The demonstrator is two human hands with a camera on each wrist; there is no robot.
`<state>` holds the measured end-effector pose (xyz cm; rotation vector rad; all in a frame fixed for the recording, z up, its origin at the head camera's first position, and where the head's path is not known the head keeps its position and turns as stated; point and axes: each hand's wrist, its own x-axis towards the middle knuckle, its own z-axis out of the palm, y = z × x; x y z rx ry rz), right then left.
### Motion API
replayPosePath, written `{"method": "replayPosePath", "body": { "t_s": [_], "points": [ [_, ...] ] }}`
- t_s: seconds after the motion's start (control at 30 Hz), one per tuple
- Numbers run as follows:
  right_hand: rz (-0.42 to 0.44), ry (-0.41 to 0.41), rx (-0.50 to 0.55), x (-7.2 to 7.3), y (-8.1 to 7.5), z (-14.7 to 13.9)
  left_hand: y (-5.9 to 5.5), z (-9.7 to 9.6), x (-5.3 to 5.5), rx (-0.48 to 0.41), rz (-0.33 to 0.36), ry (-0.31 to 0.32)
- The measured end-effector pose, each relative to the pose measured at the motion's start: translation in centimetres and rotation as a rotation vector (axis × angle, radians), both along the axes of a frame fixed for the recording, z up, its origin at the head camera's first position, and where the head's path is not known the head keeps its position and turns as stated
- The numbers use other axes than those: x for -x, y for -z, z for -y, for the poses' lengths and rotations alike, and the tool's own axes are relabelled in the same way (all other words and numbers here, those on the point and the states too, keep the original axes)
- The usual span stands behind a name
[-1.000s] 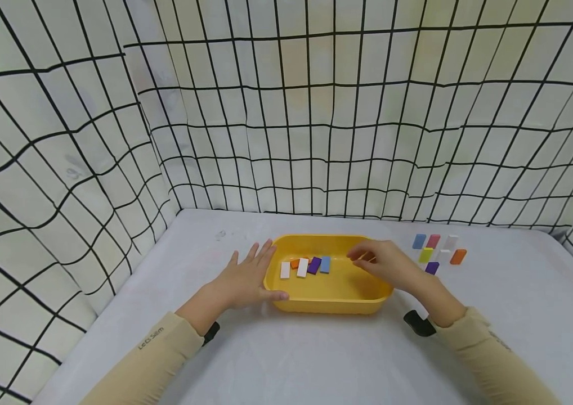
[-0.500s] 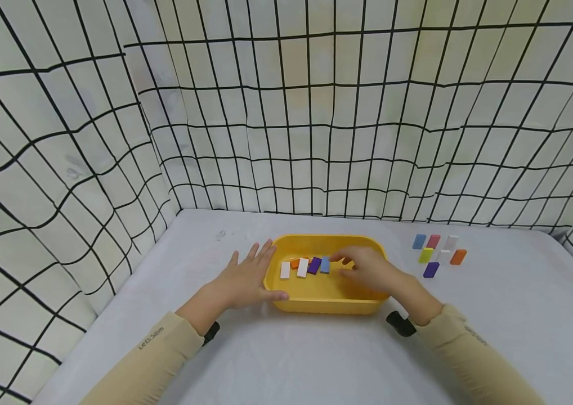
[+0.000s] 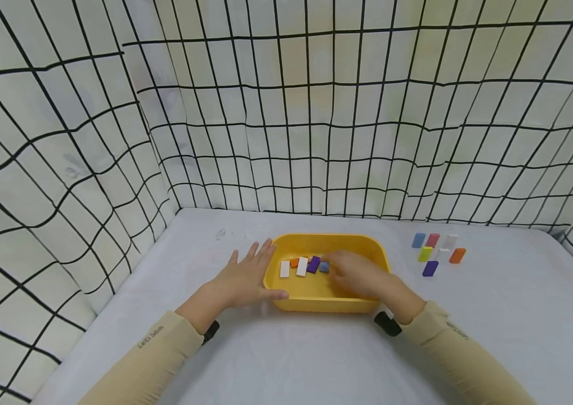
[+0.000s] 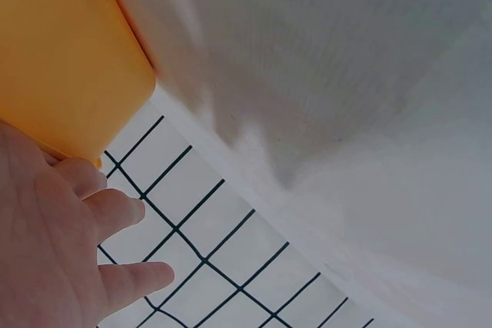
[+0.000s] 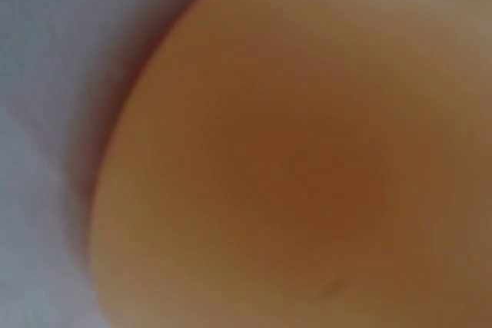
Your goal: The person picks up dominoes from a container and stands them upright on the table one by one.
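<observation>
A yellow plastic tub (image 3: 327, 304) stands on the white table. My left hand (image 3: 244, 279) lies at its left end, fingers spread and fairly straight, thumb over the front rim. In the left wrist view, the fingers of that left hand (image 4: 58, 228) extend past the tub's corner (image 4: 84, 59). Inside the tub, my right hand (image 3: 359, 275) has curled fingers at a small blue block (image 3: 324, 268) and covers part of it; the thumb is hidden. Left of that block lie a purple block (image 3: 313, 264), two white blocks (image 3: 302, 267) and an orange block (image 3: 294, 262).
Several small blocks lie on the table right of the tub, among them a blue block (image 3: 419, 240), a yellow block (image 3: 425, 254), an orange block (image 3: 457, 256) and a purple block (image 3: 430, 269). Black-gridded white cloth (image 3: 286, 112) surrounds the table's back and sides.
My right hand has moved left inside the tub, from its right end to the blue block, and its fingers have closed in there. The left hand has stayed in place.
</observation>
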<state>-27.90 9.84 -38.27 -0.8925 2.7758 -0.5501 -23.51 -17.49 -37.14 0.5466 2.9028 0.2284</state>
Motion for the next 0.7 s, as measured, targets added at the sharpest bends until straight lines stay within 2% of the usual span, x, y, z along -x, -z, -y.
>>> {"method": "replayPosePath", "body": {
  "t_s": [0.47, 0.7],
  "points": [
    [0.022, 0.043, -0.123, 0.2, 0.6, 1.4, 0.0, 0.1, 0.1, -0.005, -0.006, 0.010],
    [-0.025, 0.050, -0.134, 0.2, 0.7, 1.1, 0.0, 0.1, 0.0, 0.001, -0.006, 0.013]
  ]
}}
